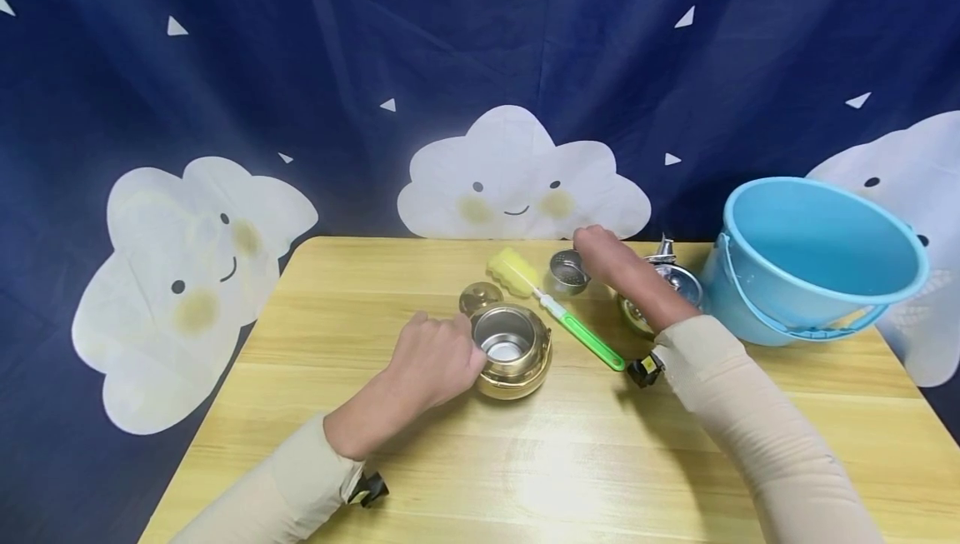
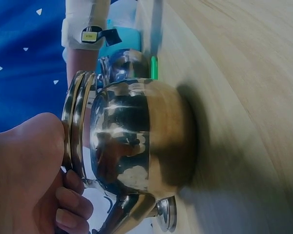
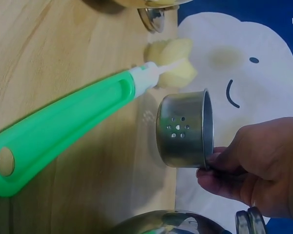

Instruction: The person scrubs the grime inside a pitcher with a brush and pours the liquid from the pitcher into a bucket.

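A shiny brass-coloured teapot (image 1: 512,352) stands upright and lidless on the table. My left hand (image 1: 438,358) grips it at the top, thumb by the rim and fingers curled near the spout (image 2: 124,214). Its round lid (image 1: 480,297) lies just behind. My right hand (image 1: 600,254) pinches the rim of a small metal strainer cup (image 3: 183,129) with holes in it; the cup is tilted and seems just off the table. Between the hands lies a brush with a yellow sponge head (image 1: 513,271) and a green handle (image 1: 591,341).
A second shiny metal teapot (image 1: 678,281) stands right of the brush, partly hidden by my right forearm. Beside it, at the table's right, is a large blue bucket (image 1: 757,298) with its handle down. A dark blue cloud-print curtain (image 1: 480,36) hangs behind the table (image 1: 360,277).
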Motion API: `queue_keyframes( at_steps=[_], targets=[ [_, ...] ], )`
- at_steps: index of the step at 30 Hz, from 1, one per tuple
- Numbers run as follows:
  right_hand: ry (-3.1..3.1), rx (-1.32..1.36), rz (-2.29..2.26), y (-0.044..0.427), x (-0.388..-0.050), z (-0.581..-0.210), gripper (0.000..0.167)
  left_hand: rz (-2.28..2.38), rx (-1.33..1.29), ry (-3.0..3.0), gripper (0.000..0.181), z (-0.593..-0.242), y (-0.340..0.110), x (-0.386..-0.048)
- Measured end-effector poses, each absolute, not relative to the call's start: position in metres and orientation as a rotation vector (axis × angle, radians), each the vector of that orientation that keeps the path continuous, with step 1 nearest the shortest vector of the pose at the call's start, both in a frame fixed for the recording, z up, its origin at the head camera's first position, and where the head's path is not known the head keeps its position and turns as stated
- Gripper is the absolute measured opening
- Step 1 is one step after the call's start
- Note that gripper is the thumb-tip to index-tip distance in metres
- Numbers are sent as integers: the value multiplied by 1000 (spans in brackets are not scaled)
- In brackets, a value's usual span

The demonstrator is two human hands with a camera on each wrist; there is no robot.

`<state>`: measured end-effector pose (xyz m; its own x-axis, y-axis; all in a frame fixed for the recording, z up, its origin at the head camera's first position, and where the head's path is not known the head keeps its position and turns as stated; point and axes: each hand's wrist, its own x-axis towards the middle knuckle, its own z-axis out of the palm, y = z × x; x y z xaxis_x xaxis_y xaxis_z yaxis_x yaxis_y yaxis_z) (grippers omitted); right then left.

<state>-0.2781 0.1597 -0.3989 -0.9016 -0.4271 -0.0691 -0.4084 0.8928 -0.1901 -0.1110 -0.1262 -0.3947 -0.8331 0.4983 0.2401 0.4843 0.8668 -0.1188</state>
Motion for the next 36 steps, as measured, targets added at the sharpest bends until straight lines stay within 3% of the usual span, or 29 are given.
queue_keyframes(
  at_steps=[36],
  targets=[
    [3031, -601, -125, 157, -277, -412, 21, 99, -751, -2737, 37, -394, -126, -110]
  ],
)
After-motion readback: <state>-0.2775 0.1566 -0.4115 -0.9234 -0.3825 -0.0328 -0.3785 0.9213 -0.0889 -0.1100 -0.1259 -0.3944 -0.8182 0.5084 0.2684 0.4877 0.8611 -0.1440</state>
